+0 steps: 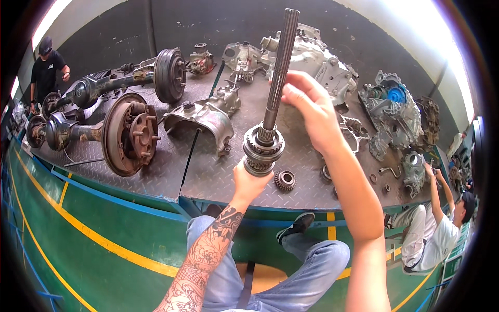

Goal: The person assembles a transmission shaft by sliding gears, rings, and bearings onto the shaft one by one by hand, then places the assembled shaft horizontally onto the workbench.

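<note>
A long splined gear shaft (280, 67) stands nearly upright in front of me, tilted slightly to the right at its top. Toothed gears and a ring (264, 143) sit stacked around its lower end. My left hand (249, 182), on a tattooed arm, is closed around the bottom of this stack. Higher up, my right hand (309, 101) has thumb and fingers bent at the splined part, with a fingertip showing past its left side. A small loose gear (285, 180) lies on the metal bench just right of my left hand.
Rusty axles with a brake drum (170, 76) and hub (130, 135) lie on the bench (161, 182) at left. Gearbox housings (325, 67) stand at the back and right (392, 112). One person (47, 73) stands far left; another (436, 229) sits at right, handling a casing.
</note>
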Demonstrator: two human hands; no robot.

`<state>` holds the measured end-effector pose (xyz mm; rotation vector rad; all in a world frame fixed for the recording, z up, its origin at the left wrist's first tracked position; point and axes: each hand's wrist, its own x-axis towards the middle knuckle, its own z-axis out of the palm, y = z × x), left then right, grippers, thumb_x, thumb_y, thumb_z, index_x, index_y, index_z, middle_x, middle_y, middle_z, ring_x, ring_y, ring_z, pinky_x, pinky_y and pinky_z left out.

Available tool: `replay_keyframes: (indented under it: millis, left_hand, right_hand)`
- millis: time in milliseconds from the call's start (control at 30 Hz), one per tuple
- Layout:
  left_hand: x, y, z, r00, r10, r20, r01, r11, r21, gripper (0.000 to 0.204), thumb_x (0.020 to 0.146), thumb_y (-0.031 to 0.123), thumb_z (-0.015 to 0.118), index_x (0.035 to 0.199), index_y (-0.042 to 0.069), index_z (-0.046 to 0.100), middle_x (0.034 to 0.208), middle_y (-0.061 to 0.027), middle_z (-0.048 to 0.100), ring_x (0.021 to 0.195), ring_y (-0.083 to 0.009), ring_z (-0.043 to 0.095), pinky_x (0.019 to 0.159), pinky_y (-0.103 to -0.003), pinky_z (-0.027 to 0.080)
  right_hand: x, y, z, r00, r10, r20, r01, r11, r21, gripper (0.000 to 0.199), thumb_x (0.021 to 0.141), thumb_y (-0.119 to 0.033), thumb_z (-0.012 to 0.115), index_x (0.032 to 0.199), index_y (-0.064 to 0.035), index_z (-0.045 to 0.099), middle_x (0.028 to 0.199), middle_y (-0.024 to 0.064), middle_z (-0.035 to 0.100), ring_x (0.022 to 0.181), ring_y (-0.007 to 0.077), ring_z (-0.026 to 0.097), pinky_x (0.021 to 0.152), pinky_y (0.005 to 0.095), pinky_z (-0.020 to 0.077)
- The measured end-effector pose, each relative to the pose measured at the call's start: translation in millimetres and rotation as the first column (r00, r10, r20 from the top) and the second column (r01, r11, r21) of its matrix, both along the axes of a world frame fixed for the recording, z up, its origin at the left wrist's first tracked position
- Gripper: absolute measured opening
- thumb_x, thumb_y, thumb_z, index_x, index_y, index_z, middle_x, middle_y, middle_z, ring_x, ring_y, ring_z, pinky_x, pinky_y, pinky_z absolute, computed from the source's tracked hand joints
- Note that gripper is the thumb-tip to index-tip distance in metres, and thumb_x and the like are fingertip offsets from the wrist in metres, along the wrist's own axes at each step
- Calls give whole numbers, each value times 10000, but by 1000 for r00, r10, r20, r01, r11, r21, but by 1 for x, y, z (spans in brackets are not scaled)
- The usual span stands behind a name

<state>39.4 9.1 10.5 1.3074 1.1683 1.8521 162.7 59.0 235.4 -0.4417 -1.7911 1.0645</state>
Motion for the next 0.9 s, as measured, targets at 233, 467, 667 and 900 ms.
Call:
replay_keyframes:
  millis: [233,467,667,900]
  left_hand:
    - [1,-3,4,999,-17,47,18,1000,-25,419,706,53,874,1091,-2,719,988,-94,788,917,-139,729,853,-341,585]
    - [-2,2,1,1000,-7,25,7,1000,-3,429,697,55,881,1090,-4,719,992,-90,787,919,-143,731,853,-347,587]
    - [1,6,-4,1000,-17,-7,17,999,28,441,703,66,887,1103,-4,713,993,-110,789,929,-152,737,851,-353,589]
    - [-1,2,-3,999,-41,5,41,999,3,430,712,64,883,1098,-14,710,996,-107,788,921,-143,734,834,-349,592]
  right_hand:
    - [7,8,-64,978,15,210,-35,995,93,353,967,-165,755,1282,-16,696,1113,32,740,1028,125,659,953,317,525]
    - [25,5,-87,998,60,-7,-60,987,-147,611,978,-231,728,1517,-65,494,1455,101,579,1367,200,524,1173,393,373]
    - [106,29,-222,604,-243,759,80,966,246,965,709,-342,874,1540,-71,466,1432,253,552,1357,407,515,1166,479,415]
    - [94,14,-235,474,-327,818,93,942,323,986,698,-360,894,1557,-130,468,1381,246,574,1300,424,537,1128,463,450]
